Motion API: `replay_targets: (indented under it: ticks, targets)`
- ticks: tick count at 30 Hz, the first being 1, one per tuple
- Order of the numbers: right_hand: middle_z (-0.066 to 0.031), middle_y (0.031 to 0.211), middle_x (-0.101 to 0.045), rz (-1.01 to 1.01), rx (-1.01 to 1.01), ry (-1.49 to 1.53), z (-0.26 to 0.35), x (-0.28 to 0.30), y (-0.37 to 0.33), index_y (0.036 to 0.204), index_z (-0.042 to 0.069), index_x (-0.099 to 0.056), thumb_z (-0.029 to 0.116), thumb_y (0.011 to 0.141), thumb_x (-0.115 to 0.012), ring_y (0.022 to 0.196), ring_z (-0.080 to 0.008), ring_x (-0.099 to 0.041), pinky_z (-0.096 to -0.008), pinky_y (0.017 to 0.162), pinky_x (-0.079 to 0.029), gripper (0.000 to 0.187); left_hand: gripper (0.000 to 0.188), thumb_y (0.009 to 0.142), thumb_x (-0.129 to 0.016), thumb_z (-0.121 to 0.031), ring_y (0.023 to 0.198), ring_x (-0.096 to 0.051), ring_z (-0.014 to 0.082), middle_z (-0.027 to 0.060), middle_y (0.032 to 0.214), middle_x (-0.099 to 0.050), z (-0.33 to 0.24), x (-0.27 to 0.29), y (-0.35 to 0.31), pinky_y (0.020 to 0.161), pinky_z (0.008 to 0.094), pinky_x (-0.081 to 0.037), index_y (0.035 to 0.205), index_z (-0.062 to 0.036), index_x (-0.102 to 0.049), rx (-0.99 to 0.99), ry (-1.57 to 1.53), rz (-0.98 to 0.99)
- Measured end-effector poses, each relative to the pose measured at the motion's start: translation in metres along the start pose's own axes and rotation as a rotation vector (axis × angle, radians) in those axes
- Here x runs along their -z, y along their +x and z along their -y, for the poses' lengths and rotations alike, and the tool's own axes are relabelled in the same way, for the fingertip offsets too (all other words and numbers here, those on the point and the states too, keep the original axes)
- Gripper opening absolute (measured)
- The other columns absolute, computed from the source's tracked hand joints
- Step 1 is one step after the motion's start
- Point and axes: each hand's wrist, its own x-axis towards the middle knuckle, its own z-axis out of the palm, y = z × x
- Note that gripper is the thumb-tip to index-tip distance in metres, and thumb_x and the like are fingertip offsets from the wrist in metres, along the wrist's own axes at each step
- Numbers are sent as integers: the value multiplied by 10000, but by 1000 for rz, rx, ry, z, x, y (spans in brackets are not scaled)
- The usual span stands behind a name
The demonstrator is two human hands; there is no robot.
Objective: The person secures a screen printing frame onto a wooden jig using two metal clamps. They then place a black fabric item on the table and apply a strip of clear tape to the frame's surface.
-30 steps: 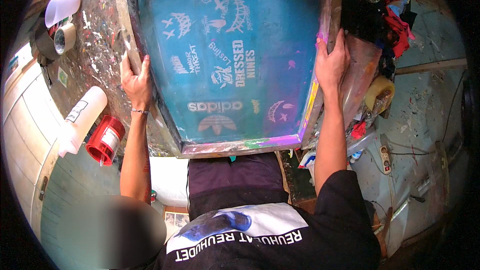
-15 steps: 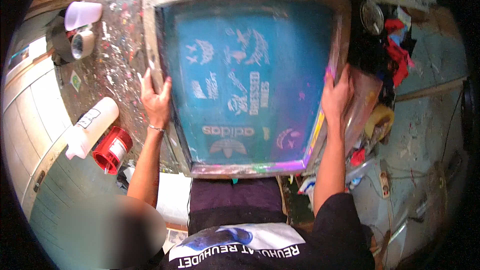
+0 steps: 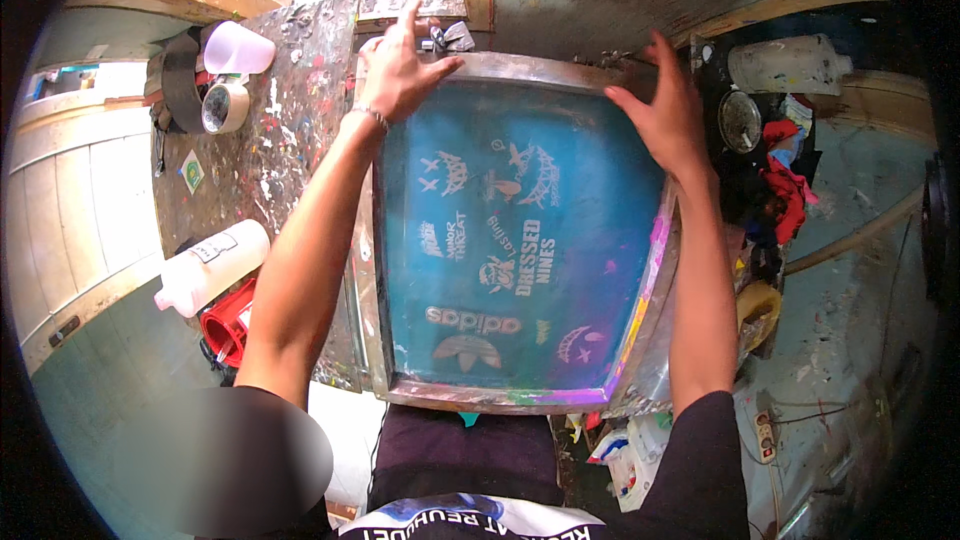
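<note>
A screen printing frame (image 3: pixel 480 396) with blue mesh (image 3: pixel 590 240) lies before me. Pale stencil designs cover the mesh, and pink, purple and yellow ink stains its right and near edges. At the frame's far left corner, my left hand (image 3: pixel 398 75) is open, thumb and fingers spread beside a metal clamp (image 3: pixel 438 41). Over the far right corner, my right hand (image 3: pixel 668 118) is open too, thumb and forefinger apart near another clamp (image 3: pixel 625 58), which is dark and partly hidden. Neither hand holds anything I can see.
On the paint-spattered bench (image 3: pixel 300 140) at left are a pink cup (image 3: pixel 240 48), a tape roll (image 3: pixel 225 108), a white bottle (image 3: pixel 215 265) and a red container (image 3: pixel 225 325). At right lie a clear bottle (image 3: pixel 785 65), red rags (image 3: pixel 790 175) and a yellowish tape roll (image 3: pixel 758 308).
Both hands have let go of the frame's sides and moved forward to its far corners. In the picture, the frame sits lower, with more of the wall beyond visible.
</note>
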Motion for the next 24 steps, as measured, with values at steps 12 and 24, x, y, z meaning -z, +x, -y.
replay_targets:
  ticks: [12, 24]
  targets:
    - [-165, 1014, -707, -113, -8, 335, -29, -90, 23, 1149, 16, -656, 181, 837, -759, 915, -270, -685, -379, 836, -531, 367, 469, 855, -718, -25, 895, -657, 142, 62, 1046, -678, 28, -3, 33, 747, 269, -579, 1283, -88, -538, 164, -655, 216]
    - [-164, 990, -662, -175, -105, 283, -22, -91, 16, 931, 55, -697, 240, 863, -676, 999, -351, -616, -513, 943, -411, 199, 471, 856, -729, -16, 1045, -587, 144, 75, 1124, -652, 45, -4, 55, 871, 297, -546, 1283, -56, -537, 102, -584, 410]
